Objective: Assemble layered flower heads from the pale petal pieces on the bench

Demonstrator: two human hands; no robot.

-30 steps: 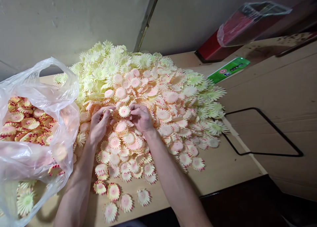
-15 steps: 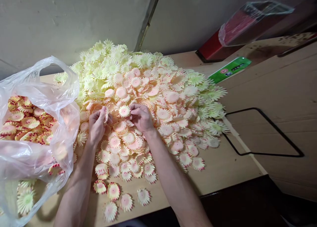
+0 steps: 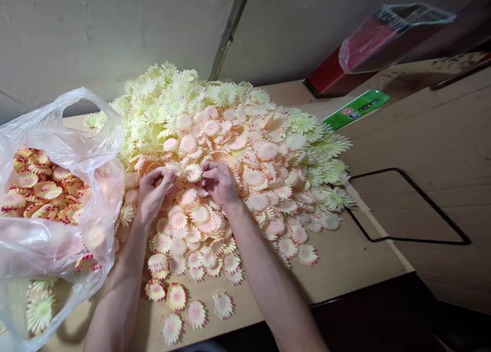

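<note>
A large heap of flower-shaped petal pieces point(image 3: 264, 150) lies under and around both hands, pale pink in front and yellow-green behind. My left hand point(image 3: 152, 192) is closed, thumb and fingers pinching a pale pink artificial flower piece point(image 3: 172, 169) above the heap. Just to its right, my right hand point(image 3: 220, 183) pinches the edge of another artificial flower piece point(image 3: 194, 172), cream with a pink centre, face up. The two pieces are close together; whether they touch I cannot tell.
On the left stands a clear plastic bag point(image 3: 103, 183) with red-edged flower pieces point(image 3: 42, 185) inside. Several loose flowers point(image 3: 196, 313) lie near the table's front edge. At the back right are a red bin point(image 3: 326, 75) with a plastic liner, a green packet point(image 3: 356, 109) and a black wire frame point(image 3: 429, 203).
My left hand has turned, and its flower piece, seen edge-on before, now lies flatter and nearer the right hand's piece. My right hand has barely moved.
</note>
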